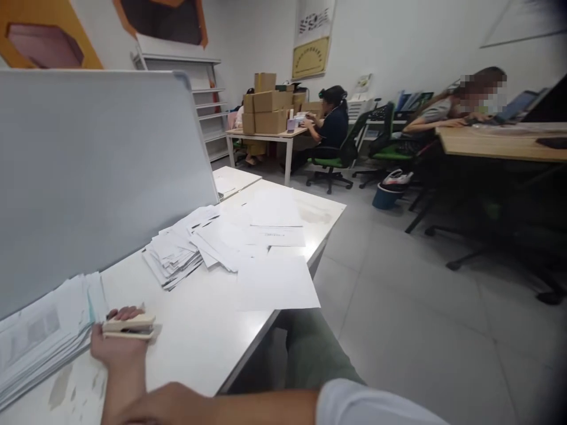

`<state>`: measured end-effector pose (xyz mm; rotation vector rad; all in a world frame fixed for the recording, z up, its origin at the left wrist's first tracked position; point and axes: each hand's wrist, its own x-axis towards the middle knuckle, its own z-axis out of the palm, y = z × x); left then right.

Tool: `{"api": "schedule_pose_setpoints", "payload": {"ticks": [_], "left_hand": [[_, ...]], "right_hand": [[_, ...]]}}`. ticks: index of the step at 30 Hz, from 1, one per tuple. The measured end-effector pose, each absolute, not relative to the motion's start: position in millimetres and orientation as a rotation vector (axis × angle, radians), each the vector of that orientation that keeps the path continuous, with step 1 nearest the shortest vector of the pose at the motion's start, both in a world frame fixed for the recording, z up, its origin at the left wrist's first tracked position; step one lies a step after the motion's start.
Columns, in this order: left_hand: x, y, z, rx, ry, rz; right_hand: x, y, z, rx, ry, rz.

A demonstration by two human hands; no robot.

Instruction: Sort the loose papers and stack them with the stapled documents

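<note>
Gripping a cream plastic stapler (129,326), our right hand (119,349) rests on the white surface (199,336) with its fingers closed round the tool. Our left hand is out of view, so we cannot tell how it stands. The stapler lies flat at the near left of the surface, just beside the corner of a thick stack of white printed sheets (39,339) that runs along the foot of the grey partition panel (97,171). No sheet shows in the stapler's mouth. We judge the stapling to be somewhere in the middle. The thick stack by our hand looks gathered and may hold finished sets, though the blur hides any staples. Farther along, a fanned heap of smaller white slips (175,254) spreads loosely. A few large single white sheets (277,283) lie flat near the surface's edge, one jutting over it. These look unsorted and, we think, are what is left to collect and fasten.
</note>
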<state>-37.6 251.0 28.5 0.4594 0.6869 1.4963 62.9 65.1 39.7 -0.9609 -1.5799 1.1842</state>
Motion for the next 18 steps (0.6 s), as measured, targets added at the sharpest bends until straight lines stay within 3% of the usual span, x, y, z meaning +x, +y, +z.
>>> {"api": "schedule_pose_setpoints", "payload": {"ticks": [7,13,18], "left_hand": [[-34,244,31,0.446,0.694,1.566],[-36,237,35,0.469,0.746,1.58],[-36,236,37,0.43,0.769,1.567]], "right_hand": [[209,-9,16,-1.4,-1.672,0.385],[293,-13,1,-1.847,-1.484,0.38],[346,-14,22,-1.648,-1.019,0.138]]}}
